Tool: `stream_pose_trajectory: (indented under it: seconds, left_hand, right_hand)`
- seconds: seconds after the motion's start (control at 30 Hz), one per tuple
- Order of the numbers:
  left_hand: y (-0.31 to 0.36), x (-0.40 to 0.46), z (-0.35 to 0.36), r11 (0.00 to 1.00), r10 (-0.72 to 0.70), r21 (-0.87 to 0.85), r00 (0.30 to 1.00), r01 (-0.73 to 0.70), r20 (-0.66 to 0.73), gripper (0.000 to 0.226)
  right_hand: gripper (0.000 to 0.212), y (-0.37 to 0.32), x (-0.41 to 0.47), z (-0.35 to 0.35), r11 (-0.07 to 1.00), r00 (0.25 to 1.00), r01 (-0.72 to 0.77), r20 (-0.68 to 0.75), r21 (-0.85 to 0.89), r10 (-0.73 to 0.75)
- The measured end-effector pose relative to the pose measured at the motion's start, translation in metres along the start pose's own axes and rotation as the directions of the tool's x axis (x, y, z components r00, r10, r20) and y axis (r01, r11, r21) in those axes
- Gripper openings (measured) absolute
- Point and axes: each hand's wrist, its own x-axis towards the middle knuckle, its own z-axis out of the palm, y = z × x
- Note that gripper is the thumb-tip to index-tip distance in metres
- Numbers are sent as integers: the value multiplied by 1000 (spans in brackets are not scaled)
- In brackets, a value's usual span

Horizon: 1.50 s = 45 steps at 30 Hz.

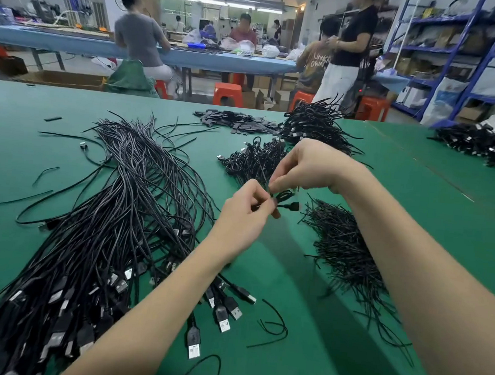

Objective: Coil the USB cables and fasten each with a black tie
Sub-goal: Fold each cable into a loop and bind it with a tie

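Head view shows both hands raised together above the green desk (303, 325), left hand (245, 214) and right hand (307, 167) pinching one small coiled cable (284, 197) between them. It looks light, limp and springy, so best gripped across the loops. Fingers hide the tie, so whether it is twisted shut cannot be told. Loose cables (113, 221) lie left, ties (342, 248) right.

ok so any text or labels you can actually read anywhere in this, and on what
"UNK" over "OWN": pale letters on the back of a seated person's shirt, cut off on the right by a standing person.
USB plugs: no readable marking.
Boxes on the blue shelving: print too blurred to read.
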Motion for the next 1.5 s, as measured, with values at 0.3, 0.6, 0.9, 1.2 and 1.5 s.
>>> stream_pose_trajectory:
  seconds: [0.3, 0.6, 0.9, 1.2, 1.5]
  left_hand:
    - [-6, 10, -9, 973, -68, -229, 992, 42, -108, 3]
    - [-7, 2, -11, 881, 410, 345, 888, -325, -209, 7]
    - [0, 11, -10, 955, -66, -294, 994, 38, -86, 6]
    - [6, 10, -21, 475, -278, -800, 926, 365, 257, 24]
    - [2, 10, -32, 776, -117, -617, 991, 129, 60, 29]
  right_hand:
    - [3, 15, -36, 33, 960, 947, 185, -299, 211, -116]
    - [8, 11, -35, 67, 865, 923, 93, -368, 494, 112]
    - [19, 22, -34, 77, 936, 838, 235, -543, 261, -59]
    - [7, 19, -33, 85, 530, 954, 210, -291, 822, 73]
    - [5, 18, -32, 89, 46, 988, -117, 111, 992, 106]
